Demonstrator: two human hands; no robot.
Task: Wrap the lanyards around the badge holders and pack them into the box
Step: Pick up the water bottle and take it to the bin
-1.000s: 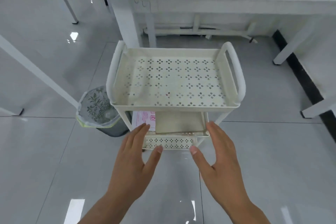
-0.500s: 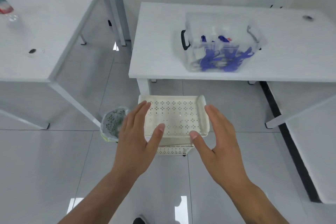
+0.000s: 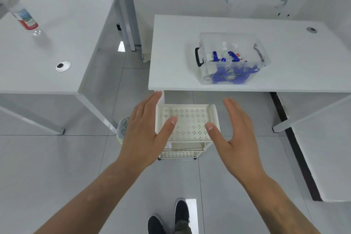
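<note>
A: Head view, item one: left hand (image 3: 146, 129). Condition?

B: Fingers straight, thumb spread, palm down. Holding nothing. Raised in the air above the floor, in front of the cream trolley (image 3: 187, 122).

A: Item two: right hand (image 3: 235, 135).

B: Same: flat, spread, nothing held. Level with the left, the trolley's perforated top tray showing between the two.

A: Item three: box (image 3: 230, 59).

B: Clear plastic, black handle on its left end, no lid seen. Standing on the bench (image 3: 174, 47) ahead, toward the front edge, right of centre.

A: Contents?

B: Blue lanyards (image 3: 235, 73) heaped along the near side, badge holders (image 3: 227, 56) among them; too tangled and blurred to count, or to say whether any is wrapped.

A: Sundries?

B: Second bench (image 3: 62, 30) at left, carrying a water bottle (image 3: 20, 12) near its far left corner. Lined bin (image 3: 123, 125) on the floor beside the trolley. Dark shoes (image 3: 171, 216) at the bottom edge.

A: Step in hand?

B: Judged as the very start: nothing grasped, no wrapping under way, hands well short of the box.

A: Next move calls for?

B: Probably a step forward to the bench's front edge, then a reach into the box for one holder, drawing its lanyard free of the heap before winding.
</note>
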